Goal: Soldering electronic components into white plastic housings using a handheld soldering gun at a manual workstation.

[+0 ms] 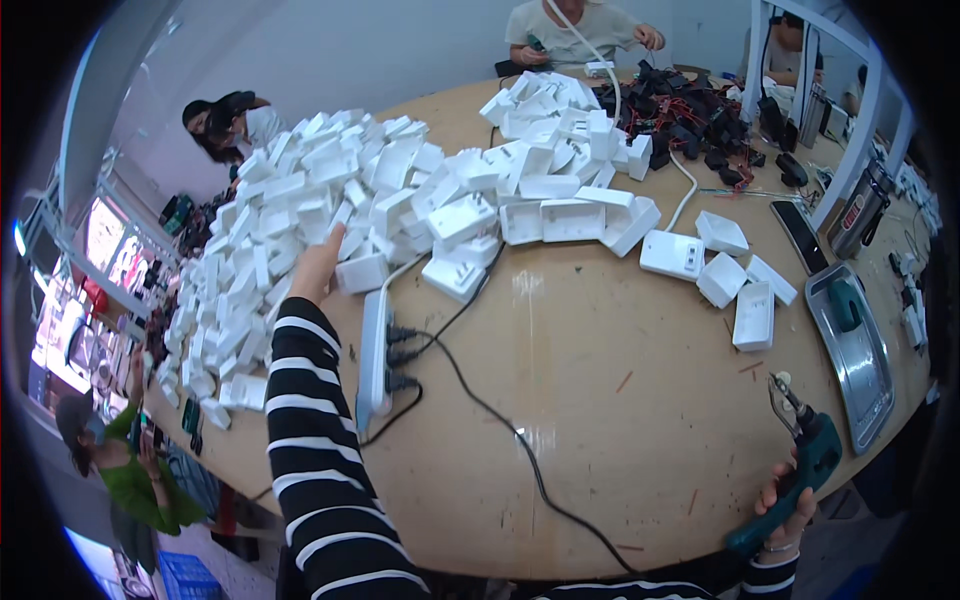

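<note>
My left hand (318, 266), in a black-and-white striped sleeve, reaches into a big heap of white plastic housings (330, 190) on a round wooden table (600, 420). The fingers rest against the pieces; whether they grip one is hidden. My right hand (785, 500) holds a green electric screwdriver (805, 460) at the table's near right edge, its bit pointing up and away. A white power strip (374, 355) with black plugs and cables lies just right of my left forearm.
Loose white housings (735, 280) lie at the right. A metal tray (855, 350) sits by the right edge, a pile of black parts with red wires (690, 110) at the far side. Other people sit at the far side and at the left.
</note>
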{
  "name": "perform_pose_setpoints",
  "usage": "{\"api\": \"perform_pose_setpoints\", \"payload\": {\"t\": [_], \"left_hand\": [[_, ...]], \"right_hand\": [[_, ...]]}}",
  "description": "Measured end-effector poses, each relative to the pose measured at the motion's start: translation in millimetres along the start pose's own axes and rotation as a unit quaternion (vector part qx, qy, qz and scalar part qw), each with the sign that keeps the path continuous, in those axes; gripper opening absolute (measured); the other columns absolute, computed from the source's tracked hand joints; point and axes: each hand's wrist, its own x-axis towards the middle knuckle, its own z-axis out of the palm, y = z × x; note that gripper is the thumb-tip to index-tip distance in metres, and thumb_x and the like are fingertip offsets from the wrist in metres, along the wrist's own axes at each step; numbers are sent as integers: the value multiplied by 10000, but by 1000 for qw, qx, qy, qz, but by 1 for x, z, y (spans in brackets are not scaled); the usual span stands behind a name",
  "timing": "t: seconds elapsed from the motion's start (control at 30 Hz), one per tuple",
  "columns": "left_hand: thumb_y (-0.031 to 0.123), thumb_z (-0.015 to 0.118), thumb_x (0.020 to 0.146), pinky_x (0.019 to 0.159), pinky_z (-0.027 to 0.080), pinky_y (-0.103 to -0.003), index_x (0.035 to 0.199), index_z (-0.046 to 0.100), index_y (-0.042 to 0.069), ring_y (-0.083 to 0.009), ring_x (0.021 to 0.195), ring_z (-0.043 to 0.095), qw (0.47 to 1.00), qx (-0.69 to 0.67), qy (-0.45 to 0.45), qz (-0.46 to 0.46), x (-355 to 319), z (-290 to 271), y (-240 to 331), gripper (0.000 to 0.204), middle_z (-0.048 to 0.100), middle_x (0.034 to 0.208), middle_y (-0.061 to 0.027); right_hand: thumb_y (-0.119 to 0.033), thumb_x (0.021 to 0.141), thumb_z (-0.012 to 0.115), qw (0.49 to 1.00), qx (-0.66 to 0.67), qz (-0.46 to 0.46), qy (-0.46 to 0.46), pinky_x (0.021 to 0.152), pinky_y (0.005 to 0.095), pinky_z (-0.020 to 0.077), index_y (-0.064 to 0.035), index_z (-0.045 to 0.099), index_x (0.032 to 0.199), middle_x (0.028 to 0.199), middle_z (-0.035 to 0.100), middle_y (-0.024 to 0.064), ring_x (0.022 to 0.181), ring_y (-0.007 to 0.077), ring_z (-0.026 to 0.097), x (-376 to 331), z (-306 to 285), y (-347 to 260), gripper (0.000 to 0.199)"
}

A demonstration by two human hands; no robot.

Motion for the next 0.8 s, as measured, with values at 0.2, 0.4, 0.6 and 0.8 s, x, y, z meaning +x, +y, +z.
{"api": "perform_pose_setpoints", "payload": {"t": [0.2, 0.4, 0.6, 0.8], "left_hand": [[609, 565, 771, 781, 415, -345, 1232, 545, 94, -242, 1042, 510, 990, -78, 2, 117, 139, 46, -21, 691, 505, 1282, -114], [536, 601, 772, 672, 425, -251, 1131, 596, 124, -159, 806, 545, 964, -104, -218, 115, 21, 84, 92, 546, 594, 992, -66], [472, 663, 753, 944, 349, -466, 1454, 154, 107, -299, 1217, 407, 884, -153, -368, 244, -48, 126, 142, 941, 393, 1359, -174], [453, 645, 756, 987, 373, -407, 1300, 393, -52, -408, 1178, 452, 836, 29, -101, 539, -141, 124, 146, 784, 445, 1235, -330]], "right_hand": [[-247, 840, 637, 997, 31, -6, 68, 536, 372, 570, 11, 293, 1350, 1091, 556, 221, 678, 261, 630, -1, 4, 8, 667], [-252, 845, 636, 998, 12, -43, 48, 521, 379, 559, -2, 256, 1368, 1073, 554, 211, 656, 264, 624, 1, 4, -3, 693], [-233, 889, 582, 999, -5, 21, -41, 563, 333, 543, -11, 198, 1400, 1136, 514, 194, 713, 237, 603, 9, 2, -1, 677], [-217, 882, 595, 998, 20, 30, -59, 612, 375, 560, -35, 156, 1412, 1153, 501, 212, 754, 263, 611, 5, -12, -5, 712]]}}
